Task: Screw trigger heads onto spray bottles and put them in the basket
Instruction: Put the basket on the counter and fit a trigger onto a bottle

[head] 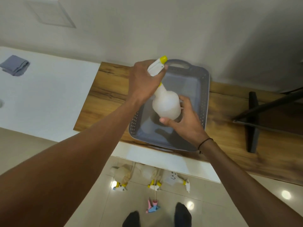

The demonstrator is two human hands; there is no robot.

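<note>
A wooden table (106, 102) holds a grey basket (200, 89). Above it, the left hand (144, 81) grips the trigger head (157, 66); the right hand (185, 118) cups the bottle (167, 104). Likely next: lowering it in.

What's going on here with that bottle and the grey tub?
A person is holding a white spray bottle over a grey basket on a wooden table. The left hand has its grip on the yellow-tipped trigger head; the right hand supports the bottle's base. The basket looks empty. More bottles and a loose pink-and-blue trigger head lie on the floor.
</note>
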